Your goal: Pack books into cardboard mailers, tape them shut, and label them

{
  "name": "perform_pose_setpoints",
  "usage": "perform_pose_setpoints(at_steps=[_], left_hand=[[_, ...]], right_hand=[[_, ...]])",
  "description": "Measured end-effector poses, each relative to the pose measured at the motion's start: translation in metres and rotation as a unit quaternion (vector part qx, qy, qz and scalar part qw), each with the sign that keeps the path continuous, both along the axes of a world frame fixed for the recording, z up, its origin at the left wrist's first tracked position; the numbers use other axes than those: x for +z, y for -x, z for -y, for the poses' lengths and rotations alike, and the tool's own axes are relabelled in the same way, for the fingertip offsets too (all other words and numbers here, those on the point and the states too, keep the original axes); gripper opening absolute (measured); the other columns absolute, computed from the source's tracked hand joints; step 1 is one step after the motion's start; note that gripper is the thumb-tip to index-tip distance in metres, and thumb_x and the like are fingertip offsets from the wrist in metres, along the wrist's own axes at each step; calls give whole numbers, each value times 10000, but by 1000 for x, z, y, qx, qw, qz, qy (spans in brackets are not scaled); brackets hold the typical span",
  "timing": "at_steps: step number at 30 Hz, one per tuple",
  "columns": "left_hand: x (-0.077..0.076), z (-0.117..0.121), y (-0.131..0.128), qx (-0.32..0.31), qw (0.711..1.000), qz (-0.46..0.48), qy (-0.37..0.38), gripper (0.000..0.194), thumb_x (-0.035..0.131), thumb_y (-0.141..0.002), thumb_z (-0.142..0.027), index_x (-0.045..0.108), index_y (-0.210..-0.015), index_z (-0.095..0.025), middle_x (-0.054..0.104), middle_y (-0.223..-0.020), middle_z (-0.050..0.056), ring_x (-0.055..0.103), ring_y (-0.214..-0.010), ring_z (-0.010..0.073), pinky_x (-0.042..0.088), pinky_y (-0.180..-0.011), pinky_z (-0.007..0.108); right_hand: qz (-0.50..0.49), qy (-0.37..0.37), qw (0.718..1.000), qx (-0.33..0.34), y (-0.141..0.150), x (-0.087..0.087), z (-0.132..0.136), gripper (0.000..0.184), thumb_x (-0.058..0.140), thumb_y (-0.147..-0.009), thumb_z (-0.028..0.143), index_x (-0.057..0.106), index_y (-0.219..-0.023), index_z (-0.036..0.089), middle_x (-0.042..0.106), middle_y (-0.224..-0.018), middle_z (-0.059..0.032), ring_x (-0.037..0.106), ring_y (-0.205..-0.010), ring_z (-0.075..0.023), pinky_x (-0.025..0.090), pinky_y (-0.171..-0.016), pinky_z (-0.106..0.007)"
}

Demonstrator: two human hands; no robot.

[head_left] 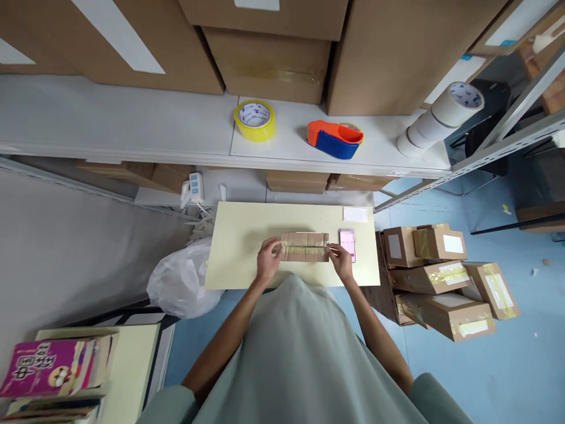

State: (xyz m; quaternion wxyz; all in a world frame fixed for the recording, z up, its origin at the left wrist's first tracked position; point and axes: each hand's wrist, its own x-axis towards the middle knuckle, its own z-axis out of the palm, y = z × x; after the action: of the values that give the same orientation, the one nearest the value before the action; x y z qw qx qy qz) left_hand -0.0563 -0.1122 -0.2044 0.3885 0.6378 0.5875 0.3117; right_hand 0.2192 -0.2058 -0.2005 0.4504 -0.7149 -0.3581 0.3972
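Observation:
A small cardboard box (pixel 304 247) with clear tape along its middle is held between my two hands over the pale yellow table (pixel 238 227). My left hand (pixel 269 259) grips its left end, thumb and fingers closed on the edge. At the opposite end, my right hand (pixel 341 262) pinches the box's right edge. Just beyond my right hand lies a phone (pixel 347 244) with a lit pink screen. Near the table's back right corner is a white label (pixel 355 214). I cannot tell whether the box touches the tabletop.
On the shelf (pixel 176 129) ahead sit a yellow tape roll (pixel 255 121), an orange and blue tape dispenser (pixel 335 139) and stacked white rolls (pixel 435 121). Taped parcels (pixel 459 306) pile up at right. A plastic bag (pixel 183 285) and books (pixel 48 368) are at left.

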Motion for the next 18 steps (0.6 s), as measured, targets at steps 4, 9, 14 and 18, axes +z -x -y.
perform_pose_setpoints(at_steps=[4, 9, 14, 18], left_hand=[[33, -27, -9, -15, 998, -2, -57, 200, 653, -948, -236, 782, -1100, -252, 745, -1288, 111, 717, -1256, 286, 651, -1047, 476], [118, -86, -38, -7, 986, 43, -162, 221, 597, -1014, -272, 765, -1156, -251, 789, -1244, 79, 748, -1167, 248, 632, -1037, 429], [211, -124, -69, 1, 955, 90, -281, 116, 655, -1007, -285, 754, -1022, -227, 812, -1124, 57, 759, -1106, 230, 590, -1073, 417], [252, -125, -78, 3, 941, 110, -321, 49, 684, -973, -225, 731, -959, -225, 802, -1115, 53, 752, -1114, 228, 583, -1080, 420]], right_hand=[[125, -65, 989, 41, -16, 45, -34, 489, 655, -972, 679, 790, -1080, 222, 757, -1265, -173, 755, -1136, -324, 662, -947, -504], [304, -196, 930, 68, -40, 146, -125, 382, 582, -1078, 526, 727, -1275, 234, 722, -1343, -156, 693, -1261, -324, 570, -1106, -510], [455, -218, 857, 105, -56, 212, -221, 472, 581, -1080, 438, 588, -1452, 148, 625, -1479, -233, 573, -1397, -380, 457, -1190, -571], [506, -131, 843, 126, -59, 219, -276, 580, 714, -997, 405, 546, -1436, 65, 697, -1360, -295, 637, -1306, -425, 453, -1152, -588]])
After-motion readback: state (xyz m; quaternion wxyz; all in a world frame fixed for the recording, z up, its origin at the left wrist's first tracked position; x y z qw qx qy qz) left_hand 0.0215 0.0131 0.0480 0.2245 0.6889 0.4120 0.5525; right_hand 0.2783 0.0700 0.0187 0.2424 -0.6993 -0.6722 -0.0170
